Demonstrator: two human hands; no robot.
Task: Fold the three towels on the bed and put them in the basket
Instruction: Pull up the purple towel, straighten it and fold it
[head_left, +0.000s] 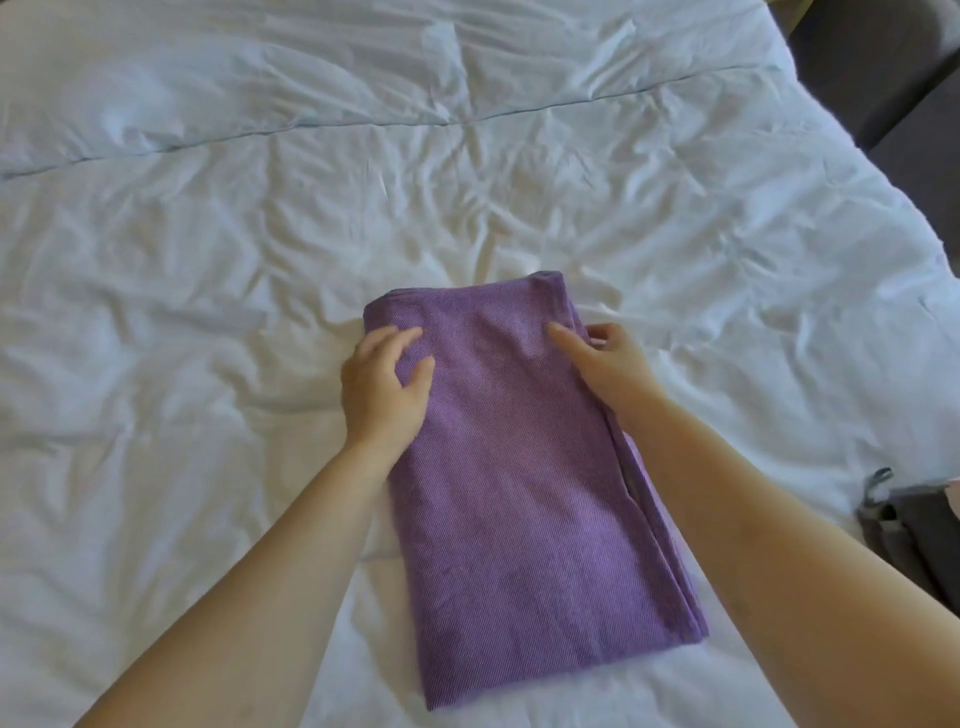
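Towel (519, 493), purple, folded into a long strip on the bed (208, 260), both hands at its far end.
Layers along the right edge lie loosely stacked; lifting the far end unevenly would likely slide them apart and skew the next fold. Left hand (382, 387) rests on the far-left corner, fingers loosely spread, gripping nothing. Right hand (602, 358) touches the far-right edge, one finger flat; whether the others pinch cloth I cannot tell.

One towel (519, 493), one bed (208, 260), one grey item (914, 535), two hands: left hand (382, 387), right hand (610, 364).
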